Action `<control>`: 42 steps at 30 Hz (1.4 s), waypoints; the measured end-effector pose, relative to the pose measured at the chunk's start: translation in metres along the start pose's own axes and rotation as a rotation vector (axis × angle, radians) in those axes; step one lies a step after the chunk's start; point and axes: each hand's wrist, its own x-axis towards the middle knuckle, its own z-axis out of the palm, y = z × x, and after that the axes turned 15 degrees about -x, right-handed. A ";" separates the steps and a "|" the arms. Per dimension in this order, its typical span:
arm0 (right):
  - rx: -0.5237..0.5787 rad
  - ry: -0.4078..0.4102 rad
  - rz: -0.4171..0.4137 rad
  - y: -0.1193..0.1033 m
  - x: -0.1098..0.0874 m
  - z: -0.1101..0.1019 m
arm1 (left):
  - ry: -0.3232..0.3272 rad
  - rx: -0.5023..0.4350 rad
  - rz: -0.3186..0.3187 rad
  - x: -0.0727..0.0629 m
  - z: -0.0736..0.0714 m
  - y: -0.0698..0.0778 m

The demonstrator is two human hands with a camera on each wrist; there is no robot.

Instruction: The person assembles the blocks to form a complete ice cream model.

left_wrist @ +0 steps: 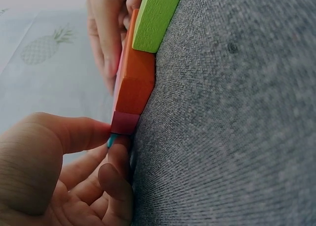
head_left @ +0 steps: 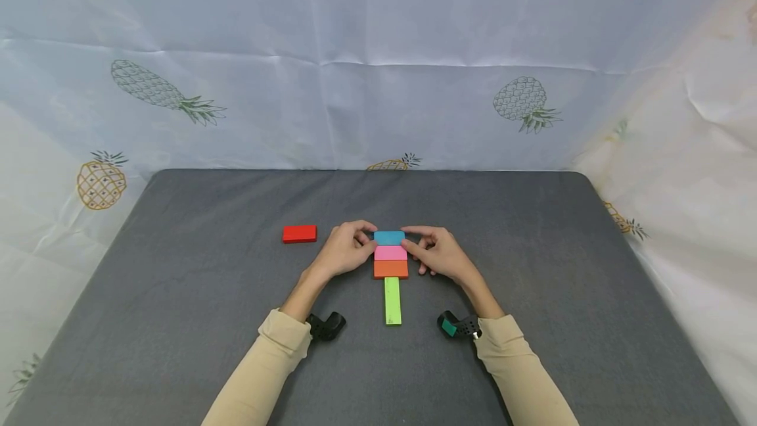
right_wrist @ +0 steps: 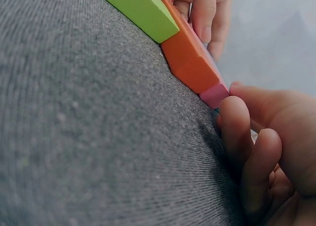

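Note:
A blue block (head_left: 389, 238) lies flat at the far end of a row of blocks on the grey cloth. Against its near side is a pink block (head_left: 390, 253), then an orange block (head_left: 391, 269); a lime green block (head_left: 393, 301) points lengthwise toward me from the orange one. My left hand (head_left: 350, 246) grips the blue block's left end, index fingertip at the far corner, thumb by the pink seam. Mirroring it, my right hand (head_left: 442, 253) holds the right end between thumb and index finger. In both wrist views the blue block is mostly hidden behind fingers and the pink block.
Apart from the row, a red block (head_left: 299, 234) lies left of my left hand. A grey cloth (head_left: 177, 321) covers the table, whose far edge meets a pale curtain (head_left: 355, 110) printed with pineapples. Dark bands with black devices are on both wrists.

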 end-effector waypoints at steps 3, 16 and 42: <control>0.004 0.007 -0.004 -0.005 -0.002 -0.002 | 0.001 -0.004 -0.004 0.000 0.000 0.000; -0.012 0.033 -0.006 -0.006 -0.005 0.000 | 0.036 0.004 0.037 -0.010 -0.005 -0.001; -0.001 0.021 -0.023 -0.006 -0.005 -0.002 | 0.065 -0.013 0.076 -0.050 -0.023 -0.011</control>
